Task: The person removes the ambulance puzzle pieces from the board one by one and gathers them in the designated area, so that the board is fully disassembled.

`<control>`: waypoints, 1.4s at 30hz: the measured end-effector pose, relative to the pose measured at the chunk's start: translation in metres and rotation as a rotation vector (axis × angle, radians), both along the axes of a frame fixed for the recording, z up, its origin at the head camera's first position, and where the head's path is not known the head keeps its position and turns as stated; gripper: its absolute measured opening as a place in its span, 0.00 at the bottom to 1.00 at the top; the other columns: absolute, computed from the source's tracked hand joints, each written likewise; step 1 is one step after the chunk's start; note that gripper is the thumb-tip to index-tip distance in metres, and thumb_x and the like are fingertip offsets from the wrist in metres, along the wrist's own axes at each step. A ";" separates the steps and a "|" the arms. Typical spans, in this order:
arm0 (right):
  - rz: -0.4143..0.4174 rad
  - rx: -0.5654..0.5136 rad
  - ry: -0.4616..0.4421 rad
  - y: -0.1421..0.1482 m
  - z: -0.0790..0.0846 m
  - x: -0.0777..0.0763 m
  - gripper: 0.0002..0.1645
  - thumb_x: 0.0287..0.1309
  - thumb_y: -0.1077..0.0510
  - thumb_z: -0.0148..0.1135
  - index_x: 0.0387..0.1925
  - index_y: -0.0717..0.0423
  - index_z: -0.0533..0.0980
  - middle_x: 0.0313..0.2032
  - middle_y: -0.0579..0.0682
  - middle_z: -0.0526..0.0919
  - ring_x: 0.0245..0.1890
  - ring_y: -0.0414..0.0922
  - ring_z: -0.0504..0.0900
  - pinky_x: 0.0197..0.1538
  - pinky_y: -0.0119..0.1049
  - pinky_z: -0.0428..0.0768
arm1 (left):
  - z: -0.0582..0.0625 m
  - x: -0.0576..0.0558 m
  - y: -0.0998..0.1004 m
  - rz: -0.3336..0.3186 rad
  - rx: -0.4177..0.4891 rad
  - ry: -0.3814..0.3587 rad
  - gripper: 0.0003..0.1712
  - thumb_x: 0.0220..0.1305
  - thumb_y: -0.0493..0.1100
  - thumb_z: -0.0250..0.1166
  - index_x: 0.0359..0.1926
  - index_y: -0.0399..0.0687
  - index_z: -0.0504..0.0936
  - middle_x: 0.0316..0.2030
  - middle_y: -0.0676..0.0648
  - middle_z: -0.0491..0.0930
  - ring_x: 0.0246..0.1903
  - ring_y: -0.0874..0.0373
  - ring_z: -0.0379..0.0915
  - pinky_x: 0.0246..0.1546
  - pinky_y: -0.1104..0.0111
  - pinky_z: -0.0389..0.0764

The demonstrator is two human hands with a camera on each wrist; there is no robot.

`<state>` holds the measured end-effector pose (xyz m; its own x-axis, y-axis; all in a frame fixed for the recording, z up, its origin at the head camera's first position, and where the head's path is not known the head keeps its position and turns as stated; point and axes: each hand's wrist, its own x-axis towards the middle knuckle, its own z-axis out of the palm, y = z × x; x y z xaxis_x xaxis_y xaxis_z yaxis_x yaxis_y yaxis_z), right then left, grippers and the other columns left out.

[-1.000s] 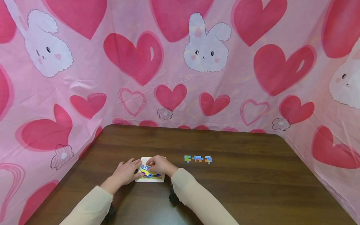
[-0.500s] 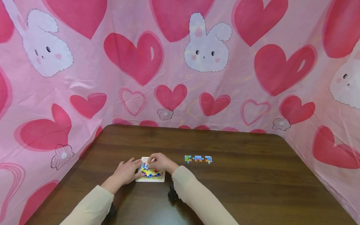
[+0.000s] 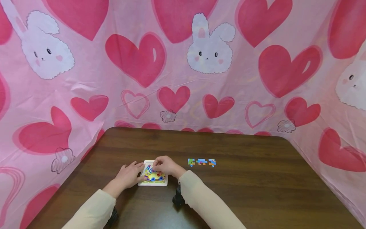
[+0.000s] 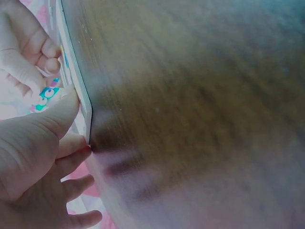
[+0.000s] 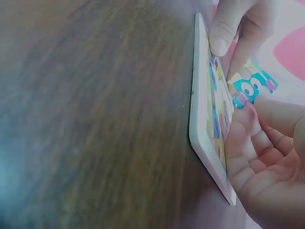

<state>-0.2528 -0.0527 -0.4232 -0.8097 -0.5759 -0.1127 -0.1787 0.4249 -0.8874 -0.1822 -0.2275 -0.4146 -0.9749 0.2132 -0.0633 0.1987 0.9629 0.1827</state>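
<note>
A white-framed jigsaw puzzle board [image 3: 152,183] with a yellow vehicle picture lies on the table, left of the middle. My left hand [image 3: 127,176] rests at its left side, thumb over the frame and the other fingers spread fairly straight along the edge. My right hand [image 3: 166,166] is over the upper part of the board. Between its thumb and fingertips it pinches a puzzle piece [image 5: 251,88], teal with two cartoon eyes, tilted up from the board in the right wrist view. In the left wrist view the eyed piece [image 4: 46,97] shows partly behind my left thumb.
Three loose puzzle pieces [image 3: 201,161] lie in a row on the dark wooden table [image 3: 243,184], to the right of the board. A pink cloth [image 3: 223,86] with hearts and rabbits hangs behind and at both sides.
My right hand has shifted slightly right with the eyed piece, which has turned and tilted. More of the yellow vehicle picture shows. My left hand keeps its place.
</note>
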 end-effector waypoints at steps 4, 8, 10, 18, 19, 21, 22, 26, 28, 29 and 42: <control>-0.010 -0.027 0.016 0.005 0.002 0.001 0.05 0.54 0.63 0.64 0.26 0.59 0.76 0.21 0.47 0.73 0.20 0.41 0.72 0.24 0.28 0.71 | 0.002 0.001 0.000 -0.008 0.002 0.001 0.35 0.55 0.55 0.65 0.57 0.35 0.73 0.57 0.37 0.70 0.59 0.36 0.57 0.51 0.37 0.58; -0.009 -0.042 0.014 0.014 0.009 0.003 0.04 0.53 0.62 0.65 0.26 0.58 0.77 0.22 0.49 0.74 0.22 0.43 0.72 0.25 0.32 0.74 | 0.002 0.001 0.000 -0.006 0.000 -0.001 0.35 0.55 0.55 0.65 0.57 0.35 0.73 0.57 0.38 0.70 0.60 0.36 0.57 0.51 0.37 0.58; -0.004 -0.047 0.017 0.020 0.012 0.003 0.04 0.53 0.62 0.65 0.26 0.58 0.77 0.23 0.50 0.74 0.22 0.44 0.72 0.27 0.35 0.77 | 0.002 0.001 0.000 -0.006 -0.002 -0.004 0.35 0.55 0.54 0.65 0.57 0.35 0.73 0.57 0.38 0.70 0.60 0.36 0.57 0.51 0.37 0.58; 0.007 -0.073 0.018 0.044 0.020 0.000 0.04 0.52 0.63 0.66 0.27 0.60 0.78 0.23 0.50 0.77 0.22 0.44 0.75 0.34 0.45 0.80 | 0.002 0.002 0.000 -0.002 0.003 -0.008 0.35 0.54 0.54 0.66 0.57 0.35 0.73 0.57 0.37 0.69 0.60 0.35 0.56 0.51 0.37 0.57; 0.010 -0.075 0.022 0.047 0.022 -0.001 0.04 0.52 0.63 0.65 0.27 0.60 0.78 0.22 0.50 0.77 0.22 0.44 0.75 0.34 0.45 0.80 | 0.002 0.002 0.000 -0.002 0.003 -0.008 0.35 0.54 0.54 0.66 0.57 0.35 0.72 0.57 0.37 0.69 0.60 0.35 0.56 0.51 0.37 0.57; 0.015 -0.087 0.025 0.054 0.024 -0.002 0.04 0.52 0.63 0.65 0.27 0.61 0.77 0.22 0.50 0.77 0.22 0.43 0.76 0.34 0.46 0.80 | 0.002 0.002 0.000 -0.001 0.002 -0.008 0.35 0.54 0.53 0.66 0.57 0.35 0.72 0.58 0.37 0.69 0.60 0.35 0.56 0.51 0.37 0.57; 0.018 -0.090 0.027 0.058 0.025 -0.002 0.05 0.53 0.63 0.65 0.27 0.61 0.77 0.22 0.50 0.77 0.22 0.43 0.76 0.34 0.46 0.80 | 0.002 0.003 0.000 0.000 0.001 -0.009 0.35 0.54 0.53 0.66 0.57 0.35 0.72 0.58 0.37 0.69 0.60 0.35 0.56 0.51 0.37 0.57; 0.027 -0.116 0.039 0.074 0.027 -0.006 0.05 0.53 0.64 0.65 0.28 0.63 0.77 0.22 0.50 0.77 0.22 0.43 0.76 0.33 0.48 0.79 | 0.002 0.003 0.001 0.004 0.003 -0.008 0.35 0.54 0.53 0.66 0.58 0.35 0.72 0.58 0.38 0.69 0.60 0.36 0.56 0.52 0.37 0.56; 0.026 -0.122 0.049 0.082 0.027 -0.008 0.05 0.53 0.64 0.64 0.29 0.63 0.77 0.22 0.50 0.77 0.22 0.42 0.76 0.33 0.48 0.79 | 0.002 0.003 0.001 0.006 0.004 -0.006 0.35 0.54 0.53 0.66 0.58 0.35 0.72 0.58 0.37 0.69 0.60 0.36 0.56 0.52 0.37 0.56; 0.024 -0.123 0.053 0.085 0.027 -0.009 0.05 0.53 0.65 0.64 0.29 0.64 0.77 0.22 0.49 0.77 0.22 0.42 0.76 0.33 0.48 0.79 | 0.002 0.003 0.001 0.007 0.005 -0.005 0.35 0.54 0.53 0.66 0.58 0.35 0.72 0.58 0.37 0.69 0.60 0.36 0.56 0.52 0.37 0.56; 0.016 -0.014 0.129 0.130 0.025 -0.020 0.04 0.54 0.65 0.62 0.29 0.64 0.76 0.20 0.49 0.75 0.20 0.42 0.73 0.29 0.45 0.78 | 0.003 0.003 0.002 0.006 0.004 -0.004 0.36 0.55 0.53 0.66 0.58 0.34 0.71 0.58 0.37 0.69 0.61 0.36 0.56 0.52 0.37 0.56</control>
<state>-0.2727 0.0776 -0.3980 -0.8074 -0.5900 0.0001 -0.2987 0.4087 -0.8624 -0.1788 -0.2260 -0.4116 -0.9760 0.2075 -0.0664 0.1920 0.9633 0.1875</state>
